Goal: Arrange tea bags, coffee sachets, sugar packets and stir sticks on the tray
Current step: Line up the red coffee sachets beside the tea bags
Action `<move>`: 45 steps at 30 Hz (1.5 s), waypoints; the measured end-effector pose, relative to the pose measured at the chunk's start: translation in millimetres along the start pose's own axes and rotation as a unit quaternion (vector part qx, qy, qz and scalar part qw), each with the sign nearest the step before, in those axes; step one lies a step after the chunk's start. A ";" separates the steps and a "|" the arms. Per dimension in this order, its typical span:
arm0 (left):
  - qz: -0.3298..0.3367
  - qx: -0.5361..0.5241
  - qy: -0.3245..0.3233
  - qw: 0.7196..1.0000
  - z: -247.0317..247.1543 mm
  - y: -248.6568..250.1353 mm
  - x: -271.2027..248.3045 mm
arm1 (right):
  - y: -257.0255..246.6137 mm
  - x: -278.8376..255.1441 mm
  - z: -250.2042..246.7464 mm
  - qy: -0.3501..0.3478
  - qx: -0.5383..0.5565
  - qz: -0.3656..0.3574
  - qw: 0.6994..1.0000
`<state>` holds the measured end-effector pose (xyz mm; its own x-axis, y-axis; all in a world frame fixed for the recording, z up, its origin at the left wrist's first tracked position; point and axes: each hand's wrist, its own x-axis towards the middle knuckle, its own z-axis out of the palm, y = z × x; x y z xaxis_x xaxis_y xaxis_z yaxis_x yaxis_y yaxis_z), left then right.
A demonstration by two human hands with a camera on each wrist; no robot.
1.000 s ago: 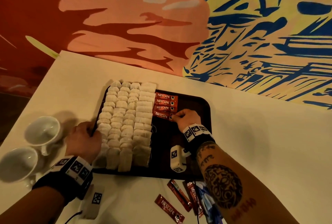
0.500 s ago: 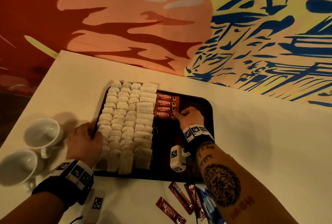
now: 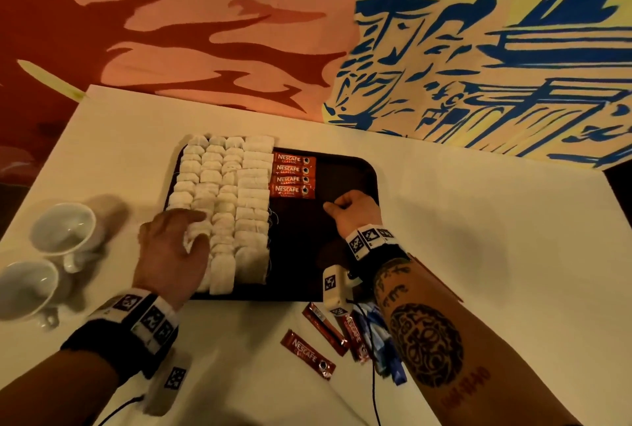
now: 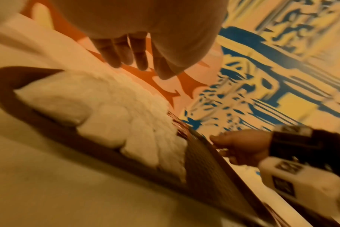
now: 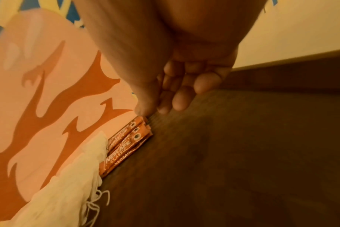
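A dark brown tray lies on the white table. Several rows of white tea bags fill its left half. Four red coffee sachets lie stacked in a column just right of the tea bags, at the far end. My left hand lies over the near-left tea bags with its fingers straight. My right hand hovers over the bare tray floor, below and right of the sachets. Its fingers are loosely curled and hold nothing.
Three loose red sachets lie on the table in front of the tray, beside blue packets partly under my right forearm. Two white cups lie on their sides at the left. A painted wall stands behind the table.
My left hand has moved from the tray's left rim onto the tea bags. My right hand has drawn back from the lowest sachet toward me and to the right.
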<state>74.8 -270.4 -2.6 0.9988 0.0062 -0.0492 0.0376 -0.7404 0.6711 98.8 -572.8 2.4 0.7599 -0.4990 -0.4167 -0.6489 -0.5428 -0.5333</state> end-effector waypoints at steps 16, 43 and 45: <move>0.421 0.226 -0.446 0.756 108.8 80.1 -114.7 | 111.6 -83.6 -7.2 -0.069 -0.023 -0.044 0.996; 0.383 0.362 -0.299 0.796 58.6 9.4 -109.6 | 79.3 -105.5 18.4 -0.129 0.058 -0.108 0.984; 0.356 0.378 -0.310 0.796 50.9 17.0 -106.5 | 73.7 -107.9 22.9 -0.153 0.063 -0.112 0.980</move>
<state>-32.6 -317.9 -23.6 0.5414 -0.7556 -0.3688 -0.7954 -0.6024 0.0666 -30.2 -543.5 -8.9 0.8715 -0.1411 -0.4696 -0.4692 -0.5182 -0.7151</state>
